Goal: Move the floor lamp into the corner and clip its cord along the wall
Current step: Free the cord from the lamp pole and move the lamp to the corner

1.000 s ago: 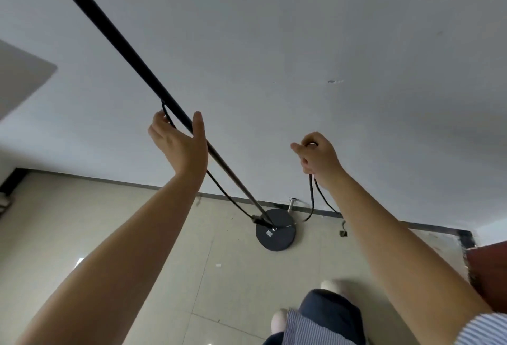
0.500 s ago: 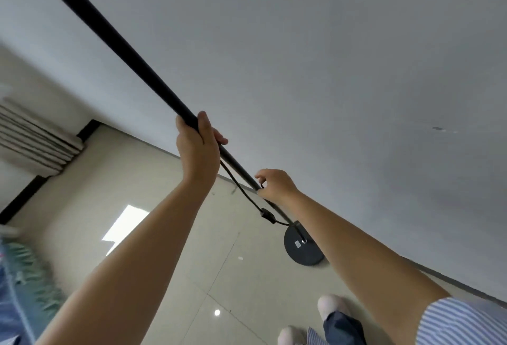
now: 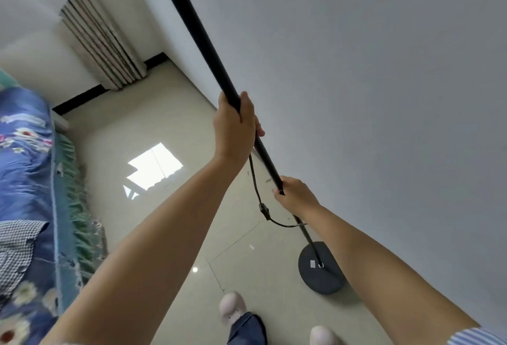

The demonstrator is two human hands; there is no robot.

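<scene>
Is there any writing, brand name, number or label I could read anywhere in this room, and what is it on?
No text can be read here.
Small white sticker on the round black lamp base: too small and blurred to read.
Black metal lamp pole, thin black cord, plain white wall, blue floral bedspread: no writing visible.

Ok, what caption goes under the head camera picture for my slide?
Both hands grip the black lamp pole, left hand above right hand, its cord dangling, round base on the tiled floor beside the wall.
</scene>
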